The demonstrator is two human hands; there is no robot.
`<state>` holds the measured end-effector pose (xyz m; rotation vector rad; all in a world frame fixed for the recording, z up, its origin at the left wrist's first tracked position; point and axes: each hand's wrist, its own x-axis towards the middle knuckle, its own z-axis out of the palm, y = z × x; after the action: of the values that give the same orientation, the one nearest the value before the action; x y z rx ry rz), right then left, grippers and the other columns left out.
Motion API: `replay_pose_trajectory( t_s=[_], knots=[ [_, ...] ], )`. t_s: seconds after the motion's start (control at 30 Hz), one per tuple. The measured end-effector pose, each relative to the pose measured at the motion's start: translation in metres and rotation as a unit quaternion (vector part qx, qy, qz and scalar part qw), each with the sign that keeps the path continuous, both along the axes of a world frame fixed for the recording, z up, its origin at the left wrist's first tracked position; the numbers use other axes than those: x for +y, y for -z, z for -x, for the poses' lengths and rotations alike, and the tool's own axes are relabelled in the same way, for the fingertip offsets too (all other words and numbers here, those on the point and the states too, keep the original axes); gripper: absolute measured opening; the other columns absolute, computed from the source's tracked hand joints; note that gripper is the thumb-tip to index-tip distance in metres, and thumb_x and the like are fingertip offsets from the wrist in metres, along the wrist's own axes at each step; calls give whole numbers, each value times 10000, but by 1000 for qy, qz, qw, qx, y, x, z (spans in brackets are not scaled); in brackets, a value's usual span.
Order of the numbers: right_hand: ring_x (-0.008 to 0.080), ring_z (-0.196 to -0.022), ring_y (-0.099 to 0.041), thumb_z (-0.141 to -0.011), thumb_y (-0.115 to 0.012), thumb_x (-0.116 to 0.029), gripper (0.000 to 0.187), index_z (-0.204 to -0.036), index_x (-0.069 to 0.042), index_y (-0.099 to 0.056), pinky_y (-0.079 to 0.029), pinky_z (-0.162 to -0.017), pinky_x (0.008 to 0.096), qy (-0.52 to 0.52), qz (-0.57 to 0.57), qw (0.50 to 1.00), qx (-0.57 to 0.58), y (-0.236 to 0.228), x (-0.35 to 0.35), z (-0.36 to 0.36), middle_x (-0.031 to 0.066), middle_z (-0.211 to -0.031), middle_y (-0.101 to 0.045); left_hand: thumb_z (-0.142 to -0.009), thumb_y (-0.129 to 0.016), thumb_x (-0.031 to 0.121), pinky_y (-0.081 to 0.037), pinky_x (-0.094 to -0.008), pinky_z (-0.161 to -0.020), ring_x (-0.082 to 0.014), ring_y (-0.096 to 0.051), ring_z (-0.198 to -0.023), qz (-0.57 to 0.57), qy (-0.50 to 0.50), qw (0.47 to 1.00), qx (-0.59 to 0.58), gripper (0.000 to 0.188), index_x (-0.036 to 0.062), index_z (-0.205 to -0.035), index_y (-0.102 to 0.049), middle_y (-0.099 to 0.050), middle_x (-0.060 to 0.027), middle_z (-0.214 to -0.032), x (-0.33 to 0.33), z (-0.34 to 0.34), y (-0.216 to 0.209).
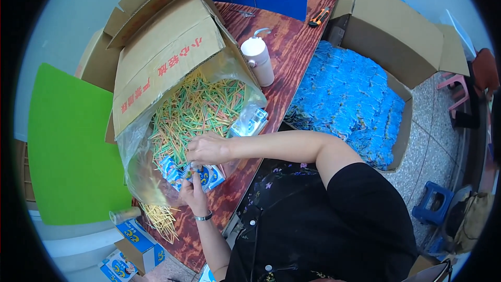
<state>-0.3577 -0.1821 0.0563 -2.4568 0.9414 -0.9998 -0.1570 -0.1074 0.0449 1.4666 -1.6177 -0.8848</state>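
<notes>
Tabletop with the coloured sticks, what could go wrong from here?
Three possible risks:
The loose yellow sticks lie by the table's near edge, so a bump might send some to the floor.
The pale tumbler stands close beside the tipped carton; if that shifted, it could knock the tumbler over.
The orange cutter lies near the edge beside the open box of blue wrappers, and might be nudged in.

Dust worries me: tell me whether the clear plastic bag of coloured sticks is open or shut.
Open: the clear plastic bag gapes, coloured sticks bare at its mouth.
</notes>
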Motion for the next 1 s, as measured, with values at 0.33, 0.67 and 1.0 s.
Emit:
replay_pose_trajectory(
  t_s=[0.33,0.67,1.0],
  knots=[
    [321,-787,-641,-841,-655,-202,192,-945,-45,-617,-501,-666,398,-84,-154,983,-54,1,15,30,137,-831,-630,-832,-723,115,-347,-245,-495,-25,-420,-584,-53,-22,986,159,317,12,-612,-519,-527,47,-618,4,26,33],
    [324,-790,-639,-840,-634,-74,190,-1019,-11,-622,-509,-682,380,-135,-114,982,-69,-14,20,38,140,-887,-637,-822,-716,80,-335,-208,-496,-13,-419,-578,-10,16,997,78,182,35,-716,-574,-518,54,-643,9,26,20],
    [367,-782,-645,-875,-588,-167,137,-933,-54,-638,-515,-675,431,171,-43,977,117,-5,-63,112,182,-812,-644,-842,-710,118,-318,-214,-495,-18,-396,-583,-7,-12,995,102,215,44,-746,-532,-474,54,-648,14,9,40]
  ],
)
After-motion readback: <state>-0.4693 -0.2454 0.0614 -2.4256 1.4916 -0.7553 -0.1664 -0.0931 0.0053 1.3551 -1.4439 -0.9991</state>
